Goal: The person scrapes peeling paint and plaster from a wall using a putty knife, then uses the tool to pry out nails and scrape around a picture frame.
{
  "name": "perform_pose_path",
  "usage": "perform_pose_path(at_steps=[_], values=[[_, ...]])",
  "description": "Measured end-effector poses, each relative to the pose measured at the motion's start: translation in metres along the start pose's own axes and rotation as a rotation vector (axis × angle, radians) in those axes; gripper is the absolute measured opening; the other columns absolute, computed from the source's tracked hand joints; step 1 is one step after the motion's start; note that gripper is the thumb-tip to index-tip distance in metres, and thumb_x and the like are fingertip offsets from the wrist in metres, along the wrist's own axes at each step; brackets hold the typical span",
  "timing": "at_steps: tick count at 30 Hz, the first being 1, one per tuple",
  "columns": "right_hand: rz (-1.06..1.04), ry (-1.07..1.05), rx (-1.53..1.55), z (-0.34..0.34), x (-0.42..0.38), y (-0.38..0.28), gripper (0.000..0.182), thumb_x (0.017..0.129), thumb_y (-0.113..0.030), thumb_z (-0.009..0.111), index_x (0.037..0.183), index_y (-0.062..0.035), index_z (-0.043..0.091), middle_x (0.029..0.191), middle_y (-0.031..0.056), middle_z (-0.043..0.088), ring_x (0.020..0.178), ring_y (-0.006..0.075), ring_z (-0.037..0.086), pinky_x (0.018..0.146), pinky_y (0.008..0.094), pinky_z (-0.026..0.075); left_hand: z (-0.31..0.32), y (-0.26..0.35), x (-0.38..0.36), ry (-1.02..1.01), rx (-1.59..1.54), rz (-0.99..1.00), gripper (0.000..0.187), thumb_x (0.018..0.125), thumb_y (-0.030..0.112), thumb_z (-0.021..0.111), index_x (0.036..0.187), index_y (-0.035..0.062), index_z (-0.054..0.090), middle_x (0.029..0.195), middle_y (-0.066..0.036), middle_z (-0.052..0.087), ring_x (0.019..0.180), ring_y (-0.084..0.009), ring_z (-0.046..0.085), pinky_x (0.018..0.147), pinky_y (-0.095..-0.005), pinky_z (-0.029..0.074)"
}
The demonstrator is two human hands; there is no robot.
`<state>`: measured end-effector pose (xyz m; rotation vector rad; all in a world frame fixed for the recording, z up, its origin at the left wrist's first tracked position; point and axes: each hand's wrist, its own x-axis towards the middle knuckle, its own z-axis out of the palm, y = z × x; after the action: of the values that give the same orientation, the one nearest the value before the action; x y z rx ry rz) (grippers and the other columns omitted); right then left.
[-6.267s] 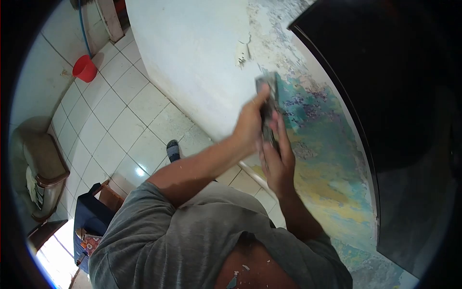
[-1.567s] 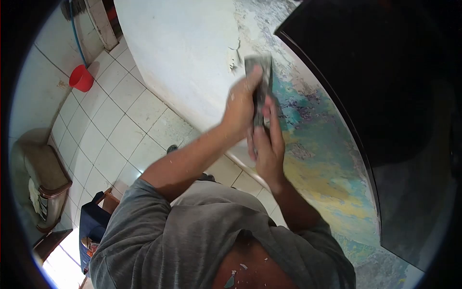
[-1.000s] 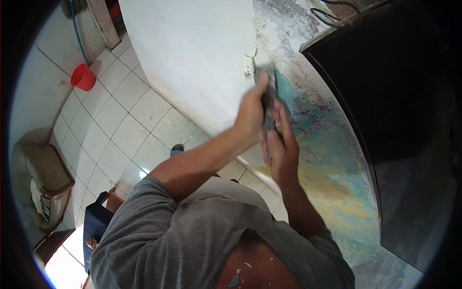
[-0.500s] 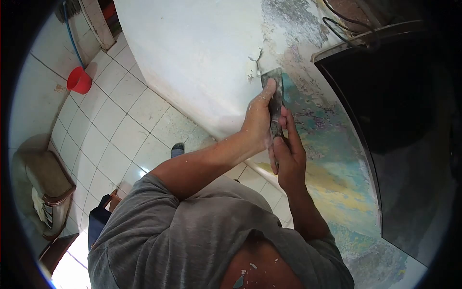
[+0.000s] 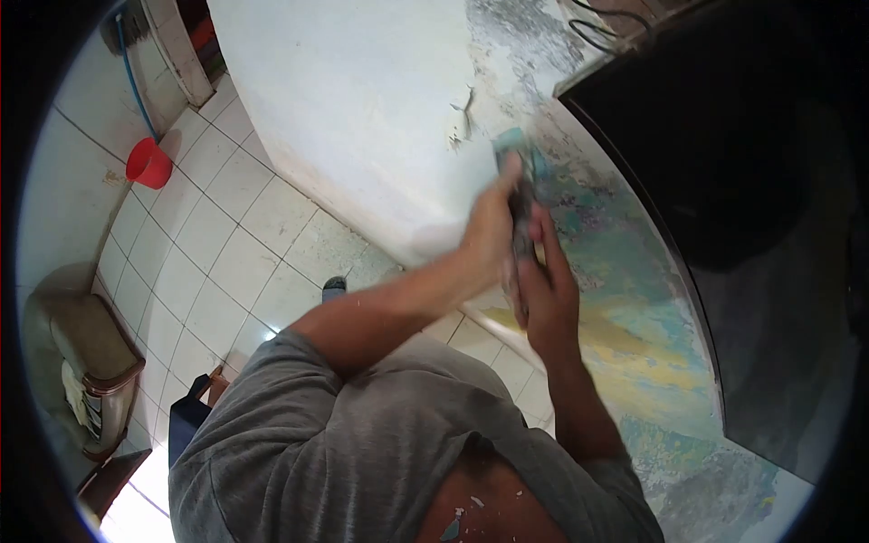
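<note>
Both hands are closed on one scraper: the right hand grips its handle, and the left hand holds it nearer the blade, thumb laid along the tool. The scraper points away from the body, its end at the wall, close to the border between white paint and a coloured patch. Motion blur hides whether the edge touches. The step in hand looks like scraping; a good stroke calls for a low blade angle and steady pressure from the left thumb, with the right hand guiding the handle.

The scraper looks grey, narrow and worn. Around it, the wall is white and fairly smooth on the left, with a cracked, lifted flap just beyond the blade. To the right lies the coloured patch, mottled teal, purple and yellow, rough and flaky; grey shows above it.

Farther right is a large black panel, with a cable by its upper corner. Pale tiles spread to the left, where a red bucket stands well apart from the hands.
</note>
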<state>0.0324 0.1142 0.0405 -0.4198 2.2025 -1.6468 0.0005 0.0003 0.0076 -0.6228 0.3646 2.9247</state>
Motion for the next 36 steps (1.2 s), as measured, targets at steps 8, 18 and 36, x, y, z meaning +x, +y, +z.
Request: perform_pose_path(at_steps=[8, 18, 36], values=[[0.051, -0.005, 0.049, -0.015, -0.023, 0.008, 0.059, 0.099, -0.001, 0.046, 0.156, -0.007, 0.031, 0.147, 0.0081, 0.047, 0.079, 0.006, 0.049, 0.07, 0.0218, 0.044, 0.003, -0.008, -0.004, -0.075, 0.019, 0.112, 0.053, 0.098, 0.058, 0.051, 0.075, 0.0111, 0.054, 0.059, -0.002, 0.051, 0.048, -0.0136, 0.046, 0.048, -0.0285, 0.043], [-0.26, -0.006, -0.112, 0.001, 0.01, 0.034, 0.059, 0.099, -0.005, 0.049, 0.156, -0.0078, 0.033, 0.149, 0.0072, 0.046, 0.086, 0.0048, 0.053, 0.071, 0.0202, 0.045, -0.005, 0.017, 0.001, -0.053, 0.046, 0.261, 0.049, 0.098, 0.056, 0.055, 0.08, 0.0101, 0.058, 0.065, -0.006, 0.056, 0.053, -0.0166, 0.052, 0.051, -0.0306, 0.046], [-0.045, -0.121, 0.091, 0.028, 0.046, -0.024, 0.062, 0.1, -0.003, 0.043, 0.159, -0.0092, 0.025, 0.152, 0.01, 0.039, 0.089, 0.0035, 0.051, 0.072, 0.0191, 0.045, 0.0, 0.063, 0.018, -0.037, 0.041, 0.278, 0.05, 0.095, 0.059, 0.057, 0.09, 0.009, 0.058, 0.07, -0.005, 0.057, 0.052, -0.0151, 0.051, 0.048, -0.0303, 0.044]])
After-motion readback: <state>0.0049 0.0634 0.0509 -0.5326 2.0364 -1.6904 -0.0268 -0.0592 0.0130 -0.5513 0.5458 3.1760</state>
